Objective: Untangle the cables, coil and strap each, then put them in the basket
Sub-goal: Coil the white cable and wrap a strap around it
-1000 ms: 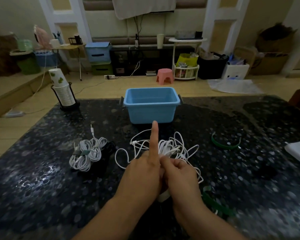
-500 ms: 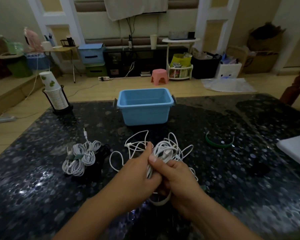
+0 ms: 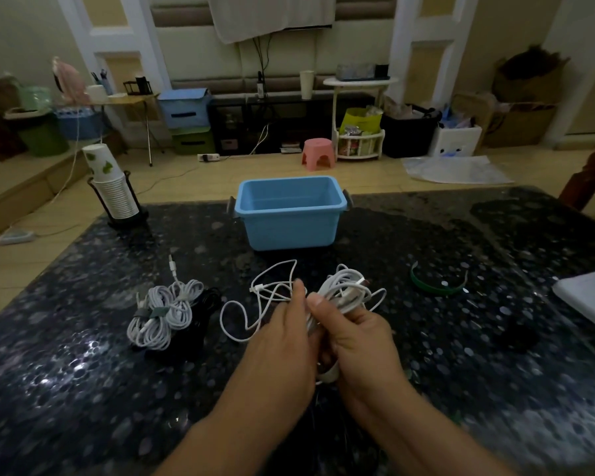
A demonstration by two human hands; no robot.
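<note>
Both hands (image 3: 282,341) (image 3: 359,338) grip the tangled white cable (image 3: 344,295); no writing legible.

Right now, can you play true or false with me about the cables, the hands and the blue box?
1. The blue basket has cables in it. False: it looks empty.
2. Both the left hand and the right hand hold the loose white cable. True.
3. The strapped white coils lie left of the hands. True.
4. The green strap is wrapped round a cable. False: it lies alone on the table.
</note>
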